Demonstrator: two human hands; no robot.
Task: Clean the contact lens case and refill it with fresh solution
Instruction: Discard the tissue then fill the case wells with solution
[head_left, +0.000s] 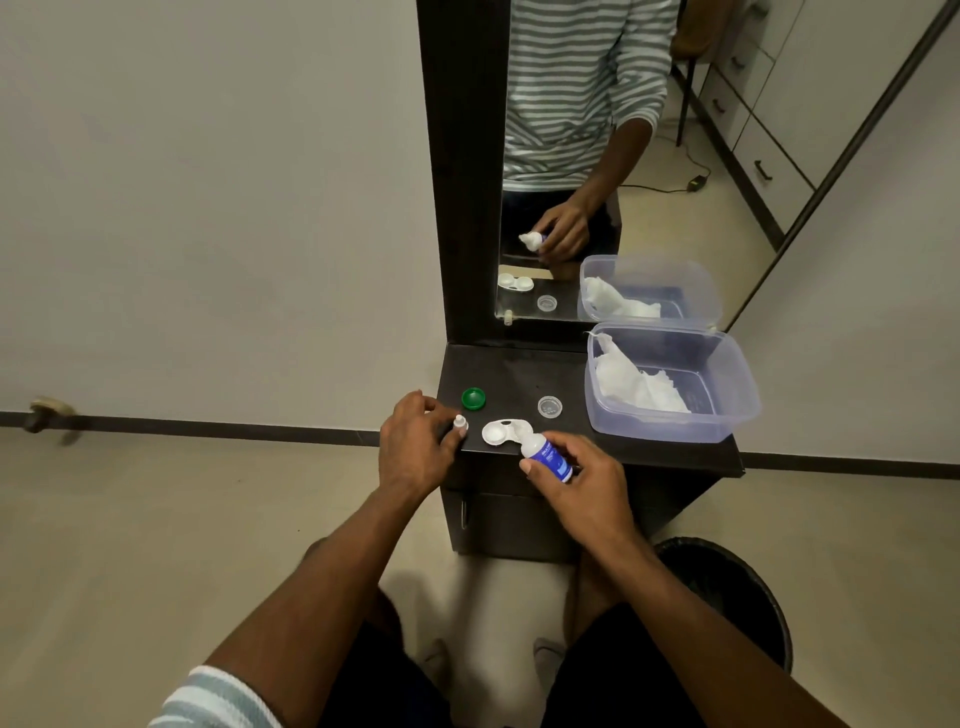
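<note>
Right hand (582, 483) grips solution bottle (545, 454) over lens case (501, 432) | left hand (415, 447) pinches bottle cap (460, 423)

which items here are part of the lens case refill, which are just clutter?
In the job: solution bottle in right hand; lens case; green cap; clear cap; small white cap at left hand.

Lying about: plastic tub with tissue; mirror; bin.

bottle (548, 457) label unreadable, case (501, 432) well hidden
</note>
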